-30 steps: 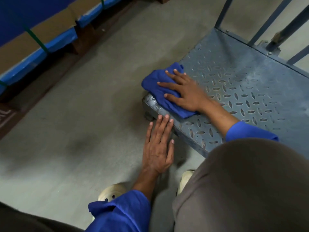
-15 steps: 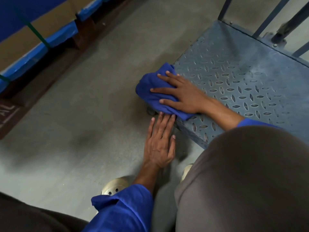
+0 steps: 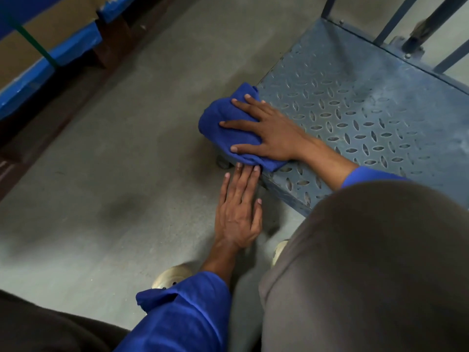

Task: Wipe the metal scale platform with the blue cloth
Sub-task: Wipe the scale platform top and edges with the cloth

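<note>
Fingers, right hand (image 3: 274,134): spread apart and straight (image 3: 238,124), pressing flat on the blue cloth (image 3: 218,115).
Fingers, left hand (image 3: 238,212): straight and close together, palm down on the floor (image 3: 114,161), tips just beside the cloth.
Cloth place: bunched on the near-left corner of the metal scale platform (image 3: 355,110), partly hanging past the edge.
Count: two hands, one cloth, one platform, one wheel (image 3: 223,162) visible under the corner, two pale shoes (image 3: 170,276).
Far edge: three blue bars (image 3: 327,6) and one darker post (image 3: 426,21) stand there.
Platform surface: raised lens-shaped marks, dusty pale patch at the right.
Open room: bare plate to the right of the hand; grey floor between platform and the blue-wrapped boxes (image 3: 63,24).
</note>
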`<state>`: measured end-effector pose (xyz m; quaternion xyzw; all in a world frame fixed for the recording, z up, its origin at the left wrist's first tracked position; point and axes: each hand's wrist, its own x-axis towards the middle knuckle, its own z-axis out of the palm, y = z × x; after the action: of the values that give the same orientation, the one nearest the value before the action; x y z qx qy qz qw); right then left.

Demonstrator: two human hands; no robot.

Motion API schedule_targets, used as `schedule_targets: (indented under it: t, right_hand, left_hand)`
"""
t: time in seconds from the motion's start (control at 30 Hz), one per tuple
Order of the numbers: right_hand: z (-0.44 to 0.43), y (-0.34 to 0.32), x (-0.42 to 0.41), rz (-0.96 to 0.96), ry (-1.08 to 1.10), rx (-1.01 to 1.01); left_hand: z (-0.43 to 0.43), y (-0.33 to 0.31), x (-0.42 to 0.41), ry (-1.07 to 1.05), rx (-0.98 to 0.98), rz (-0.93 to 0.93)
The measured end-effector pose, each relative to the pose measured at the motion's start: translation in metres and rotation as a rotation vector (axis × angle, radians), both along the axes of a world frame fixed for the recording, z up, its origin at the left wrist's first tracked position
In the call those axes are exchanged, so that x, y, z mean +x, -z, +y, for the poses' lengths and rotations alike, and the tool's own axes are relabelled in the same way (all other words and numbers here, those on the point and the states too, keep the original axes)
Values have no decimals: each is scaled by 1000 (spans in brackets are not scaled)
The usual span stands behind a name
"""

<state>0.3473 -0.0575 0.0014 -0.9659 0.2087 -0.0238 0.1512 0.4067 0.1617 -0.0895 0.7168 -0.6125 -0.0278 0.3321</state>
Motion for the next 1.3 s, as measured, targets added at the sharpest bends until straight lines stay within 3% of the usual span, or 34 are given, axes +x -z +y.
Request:
schedule_targets:
  t: [0.2, 0.33, 0.47, 0.6, 0.97, 1.17, 1.3]
  right_hand:
    - [-4, 4, -116, -46, 262, -40]
    - [4, 9, -148, -118, 351, -65]
    - [13, 7, -140, -177, 397, -45]
    - [21, 12, -135, -111, 456, -133]
    - [50, 19, -151, -93, 636, -90]
    - [34, 15, -115, -79, 547, -81]
    - [23, 10, -79, -83, 461, -55]
  left_hand:
    - [0, -2, -1, 7, -33, 14]
    - [0, -4, -2, 9, -28, 54]
    - [-1, -5, -1, 10, -24, 45]
    - [-1, -2, 0, 7, -29, 33]
    - [-8, -4, -11, -91, -51, -36]
    - [-33, -22, 5, 65, -46, -48]
    - [-44, -27, 18, 39, -39, -72]
